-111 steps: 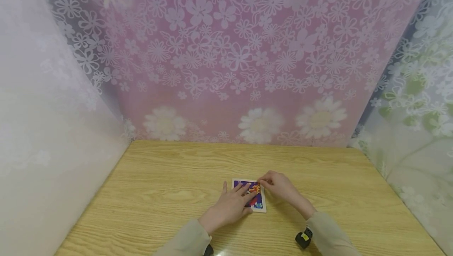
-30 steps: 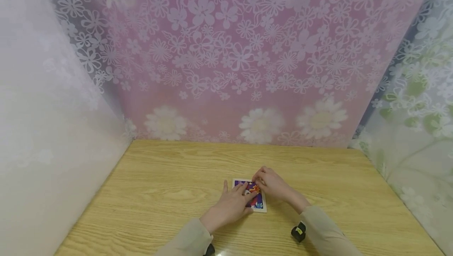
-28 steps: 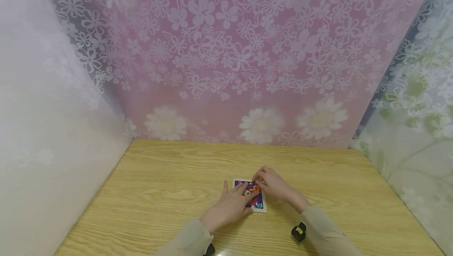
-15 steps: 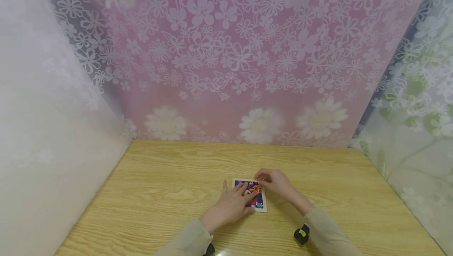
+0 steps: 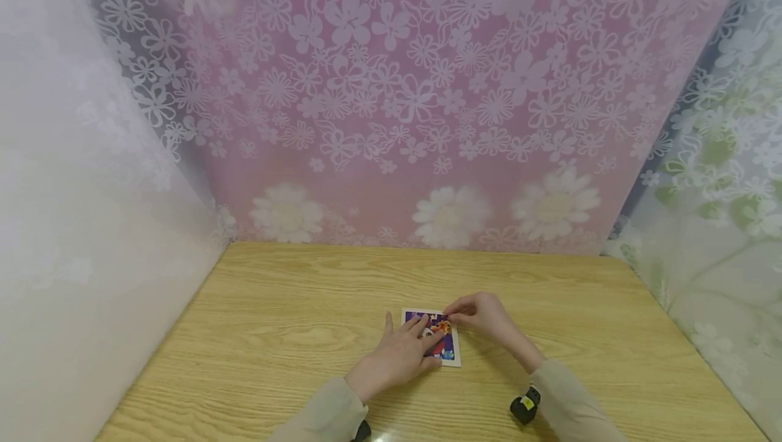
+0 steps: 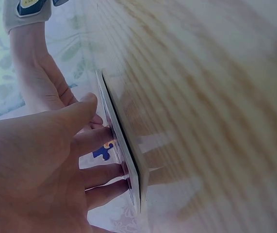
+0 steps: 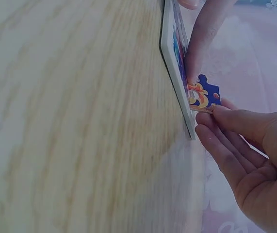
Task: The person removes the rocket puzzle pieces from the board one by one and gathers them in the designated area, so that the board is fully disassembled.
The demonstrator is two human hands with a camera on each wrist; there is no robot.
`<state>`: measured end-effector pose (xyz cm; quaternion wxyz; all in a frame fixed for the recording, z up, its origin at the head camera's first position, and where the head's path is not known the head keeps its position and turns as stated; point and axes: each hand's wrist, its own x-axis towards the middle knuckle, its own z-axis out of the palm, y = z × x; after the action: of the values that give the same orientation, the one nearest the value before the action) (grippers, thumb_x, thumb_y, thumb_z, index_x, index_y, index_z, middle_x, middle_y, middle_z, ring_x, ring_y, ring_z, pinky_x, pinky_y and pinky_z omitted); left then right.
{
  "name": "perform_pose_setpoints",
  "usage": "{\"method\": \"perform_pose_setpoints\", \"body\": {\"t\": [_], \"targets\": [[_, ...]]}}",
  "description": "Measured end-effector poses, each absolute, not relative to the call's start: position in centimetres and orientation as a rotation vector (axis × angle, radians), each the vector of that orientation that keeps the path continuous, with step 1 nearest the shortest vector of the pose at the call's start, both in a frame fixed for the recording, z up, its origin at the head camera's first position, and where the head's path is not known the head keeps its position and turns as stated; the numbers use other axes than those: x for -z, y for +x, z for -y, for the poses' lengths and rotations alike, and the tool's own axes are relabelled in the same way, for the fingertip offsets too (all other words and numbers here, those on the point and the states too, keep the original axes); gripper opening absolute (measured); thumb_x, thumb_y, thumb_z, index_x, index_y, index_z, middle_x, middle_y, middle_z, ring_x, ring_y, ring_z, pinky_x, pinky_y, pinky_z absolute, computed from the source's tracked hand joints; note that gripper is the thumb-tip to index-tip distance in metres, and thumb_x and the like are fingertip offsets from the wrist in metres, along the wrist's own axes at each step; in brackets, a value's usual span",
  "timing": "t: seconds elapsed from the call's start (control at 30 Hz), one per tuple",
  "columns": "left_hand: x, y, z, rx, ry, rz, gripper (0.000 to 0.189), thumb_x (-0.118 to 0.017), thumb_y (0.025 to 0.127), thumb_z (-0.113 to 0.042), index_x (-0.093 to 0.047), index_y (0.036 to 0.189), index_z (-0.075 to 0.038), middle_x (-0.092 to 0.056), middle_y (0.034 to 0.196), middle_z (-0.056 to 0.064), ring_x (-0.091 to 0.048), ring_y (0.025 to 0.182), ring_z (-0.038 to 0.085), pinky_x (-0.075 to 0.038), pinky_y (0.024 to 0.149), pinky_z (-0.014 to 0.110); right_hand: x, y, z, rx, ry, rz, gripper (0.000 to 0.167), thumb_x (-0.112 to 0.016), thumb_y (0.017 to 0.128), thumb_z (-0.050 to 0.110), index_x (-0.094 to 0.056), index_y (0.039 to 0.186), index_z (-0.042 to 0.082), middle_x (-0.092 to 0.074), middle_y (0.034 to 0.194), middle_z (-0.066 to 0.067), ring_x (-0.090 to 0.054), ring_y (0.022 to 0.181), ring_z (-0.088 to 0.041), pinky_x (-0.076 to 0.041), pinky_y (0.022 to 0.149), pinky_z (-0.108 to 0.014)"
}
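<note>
A small jigsaw puzzle (image 5: 449,347) in a white-edged tray lies on the table, its picture purple, red and orange. Over it my left hand (image 5: 396,355) is spread, fingers straight, the fingertips (image 6: 118,170) pressing on the picture. At the far right corner my right hand (image 5: 485,316) pinches a puzzle piece (image 7: 207,96) between thumb and fingers. Blue with a yellow-orange flame pattern, the piece stands tilted up from the surface, its lower edge by the tray edge (image 7: 176,73). A left finger touches near that lower edge. Part of the picture is hidden under my left hand.
The wood-grain table (image 5: 293,299) extends all round the puzzle. A pink flowered curtain (image 5: 366,123) rises behind it, with pale sheets at left and right. Black wrist devices (image 5: 524,407) hang by the sleeves.
My right hand reached inward over the corner about a second ago, then drew back to the right. The piece now shows raised. My left hand has stayed in place.
</note>
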<state>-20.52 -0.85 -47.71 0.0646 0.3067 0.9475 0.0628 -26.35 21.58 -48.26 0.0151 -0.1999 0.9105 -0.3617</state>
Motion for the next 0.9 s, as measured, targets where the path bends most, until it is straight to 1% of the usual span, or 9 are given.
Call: {"method": "perform_pose_setpoints", "body": {"t": [0.17, 0.3, 0.47, 0.57, 0.7, 0.9], "targets": [[47.7, -20.5, 0.9, -0.177, 0.93, -2.867, 0.056, -0.051, 0.101, -0.053, -0.045, 0.154, -0.033, -0.038, 0.161, 0.009, -0.037, 0.148, 0.028, -0.022, 0.114, 0.071, 48.2, -26.3, -21.6, 1.169, -0.592, -2.787, 0.012, -0.073, 0.093, 0.011, -0.081, 0.101, 0.014, -0.078, 0.097, -0.005, -0.072, 0.08, -0.015, -0.059, 0.07, -0.028], [47.7, -20.6, 0.9, -0.179, 0.934, -2.87, 0.056, -0.051, 0.101, -0.053, -0.046, 0.153, -0.033, -0.038, 0.161, 0.008, -0.038, 0.148, 0.028, -0.022, 0.114, 0.071, 48.3, -26.2, -21.5, 1.194, -0.537, -2.788, 0.012, -0.073, 0.094, 0.012, -0.081, 0.102, 0.014, -0.078, 0.099, -0.007, -0.071, 0.08, -0.015, -0.058, 0.069, -0.028], [47.7, -20.6, 0.8, -0.167, 0.94, -2.871, 0.055, -0.05, 0.101, -0.054, -0.047, 0.153, -0.033, -0.039, 0.161, 0.007, -0.038, 0.147, 0.027, -0.023, 0.114, 0.071, 48.3, -26.1, -21.5, 1.285, -0.411, -2.767, 0.013, -0.071, 0.096, 0.014, -0.081, 0.104, 0.013, -0.075, 0.109, -0.012, -0.072, 0.083, -0.016, -0.059, 0.069, -0.029], [47.8, -20.6, 0.8, -0.162, 0.939, -2.866, 0.055, -0.049, 0.102, -0.054, -0.046, 0.153, -0.033, -0.038, 0.161, 0.007, -0.037, 0.148, 0.027, -0.022, 0.114, 0.071, 48.2, -26.2, -21.8, 1.386, -0.383, -2.714, 0.016, -0.069, 0.097, 0.013, -0.079, 0.109, 0.009, -0.073, 0.115, -0.016, -0.074, 0.085, -0.018, -0.06, 0.071, -0.03], [47.8, -20.7, 0.7, -0.167, 0.929, -2.86, 0.056, -0.048, 0.102, -0.054, -0.045, 0.153, -0.034, -0.037, 0.162, 0.006, -0.037, 0.148, 0.026, -0.021, 0.115, 0.071, 47.7, -26.3, -22.4, 1.52, -0.371, -2.628, 0.022, -0.066, 0.099, 0.013, -0.075, 0.116, 0.002, -0.073, 0.114, -0.02, -0.075, 0.087, -0.024, -0.062, 0.074, -0.034], [47.9, -20.8, 0.8, -0.161, 0.925, -2.861, 0.056, -0.048, 0.101, -0.055, -0.045, 0.153, -0.035, -0.036, 0.162, 0.006, -0.037, 0.148, 0.025, -0.022, 0.115, 0.07, 46.9, -26.3, -23.3, 1.634, -0.299, -2.543, 0.029, -0.065, 0.1, 0.016, -0.07, 0.121, -0.004, -0.073, 0.112, -0.022, -0.074, 0.094, -0.033, -0.061, 0.081, -0.041]]}}
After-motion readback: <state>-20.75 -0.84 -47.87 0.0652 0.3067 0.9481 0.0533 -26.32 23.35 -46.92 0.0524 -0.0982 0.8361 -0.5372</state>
